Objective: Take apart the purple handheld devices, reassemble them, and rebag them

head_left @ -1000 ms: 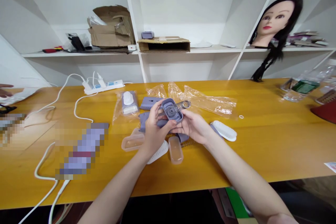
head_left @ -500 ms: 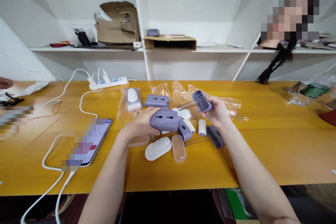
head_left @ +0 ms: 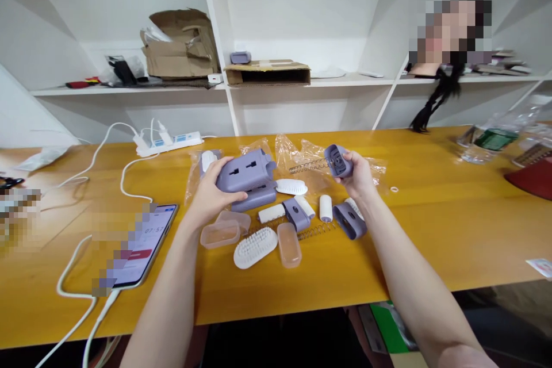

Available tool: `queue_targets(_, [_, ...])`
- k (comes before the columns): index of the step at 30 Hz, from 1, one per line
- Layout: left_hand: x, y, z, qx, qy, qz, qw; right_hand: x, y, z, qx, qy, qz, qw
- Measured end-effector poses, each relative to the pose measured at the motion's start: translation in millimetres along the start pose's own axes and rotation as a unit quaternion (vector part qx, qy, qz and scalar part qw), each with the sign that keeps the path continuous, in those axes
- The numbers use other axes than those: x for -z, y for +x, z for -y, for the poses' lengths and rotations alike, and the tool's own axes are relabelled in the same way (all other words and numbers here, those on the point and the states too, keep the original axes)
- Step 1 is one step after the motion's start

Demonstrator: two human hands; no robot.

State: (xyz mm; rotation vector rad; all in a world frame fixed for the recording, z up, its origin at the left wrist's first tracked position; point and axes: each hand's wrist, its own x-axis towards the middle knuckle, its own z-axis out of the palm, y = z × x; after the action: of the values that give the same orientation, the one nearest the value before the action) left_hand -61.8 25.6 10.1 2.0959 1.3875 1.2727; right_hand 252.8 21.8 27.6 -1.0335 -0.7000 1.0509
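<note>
My left hand is closed on a purple plastic housing with two dark slots, raised and tilted over a second purple housing. In my right hand is a purple end cap, its hollow side facing left. A coil spring stretches left from the cap; whether it is attached I cannot tell. Below lie an oval white bristle brush head, another white brush head, clear plastic covers, white cylinders, and purple caps.
A phone on a white cable lies at left, with a power strip behind it. Crumpled clear bags lie behind the parts. Plastic bottles stand at right. Shelves hold a flat cardboard box and a torn carton.
My left hand has lifted the slotted housing up and left, uncovering white cylinders and clear covers. My right hand keeps its cap, which is now turned slightly. The camera view has shifted.
</note>
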Motion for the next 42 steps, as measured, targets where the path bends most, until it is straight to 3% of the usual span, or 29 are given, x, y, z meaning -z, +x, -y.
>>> queue_targets(9, [-4.5, -3, -4, -0.042, -0.022, 0.059, 0.997, -2, -2, -5, 0.005, -0.037, 0.005, 0.999])
queue_targets(18, [-23.2, -8, -16, -0.071, 0.011, 0.055, 0.996, -15, -16, -14, 0.056, -0.104, 0.008, 0.993])
queue_targets(24, [-29.2, -10, -18, -0.055, 0.015, 0.049, 0.997, -28, -32, -20, 0.088, -0.144, 0.061, 0.984])
queue_targets(42, [-37.2, -14, -22, -0.057, 0.013, 0.034, 0.998, -32, -42, -21, 0.02, -0.121, 0.131, 0.984])
